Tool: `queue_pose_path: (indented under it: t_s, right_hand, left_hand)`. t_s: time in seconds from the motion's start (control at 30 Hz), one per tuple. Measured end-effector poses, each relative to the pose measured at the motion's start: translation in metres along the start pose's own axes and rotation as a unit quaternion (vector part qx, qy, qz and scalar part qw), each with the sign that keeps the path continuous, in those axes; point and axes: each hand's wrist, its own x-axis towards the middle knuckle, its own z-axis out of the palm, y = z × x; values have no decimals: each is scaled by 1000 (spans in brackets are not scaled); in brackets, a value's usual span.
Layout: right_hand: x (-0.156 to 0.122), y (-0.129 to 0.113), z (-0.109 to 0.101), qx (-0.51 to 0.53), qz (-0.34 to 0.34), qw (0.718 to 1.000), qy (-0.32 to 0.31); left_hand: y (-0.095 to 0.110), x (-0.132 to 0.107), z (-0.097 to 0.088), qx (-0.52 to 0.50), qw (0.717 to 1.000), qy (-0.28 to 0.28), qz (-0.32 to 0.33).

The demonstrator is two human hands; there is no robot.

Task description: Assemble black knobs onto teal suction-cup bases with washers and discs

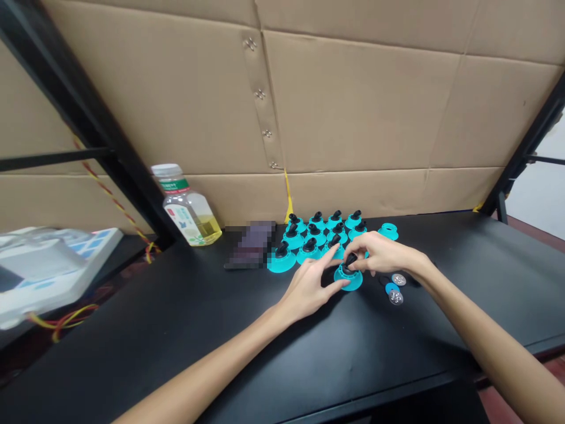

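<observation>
On the black table stands a turquoise flared base (348, 284) with a black angled nozzle (351, 260) on top. My left hand (306, 285) holds the base from the left, thumb at its near rim and fingers round the far side. Pinched in the fingertips of my right hand (382, 252) is the black nozzle. Behind my hands sit several similar turquoise bases with black nozzles (310, 244), standing in rows. A turquoise ring-topped piece (388, 229) without a nozzle is beyond my right hand. Part of the rows is hidden by my fingers.
Small perforated discs (396, 297) and a blue disc (392, 288) lie near my right wrist. To the left are a dark pixelated slab (251, 244) and a bottle of yellow liquid (194, 215). Cardboard (353, 106) backs the table (273, 365); a white device (57, 271) is far left.
</observation>
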Motion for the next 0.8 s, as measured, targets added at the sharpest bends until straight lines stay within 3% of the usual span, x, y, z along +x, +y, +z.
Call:
queue_pose_path:
  t_s: [0.3, 0.8]
  right_hand:
    - [-6, 10, 14, -81, -97, 987, 98]
    - [-8, 16, 28, -117, -60, 980, 146]
  left_hand:
    - [-1, 1, 1, -7, 1000, 6, 0]
    - [1, 1, 1, -38, 999, 10, -1]
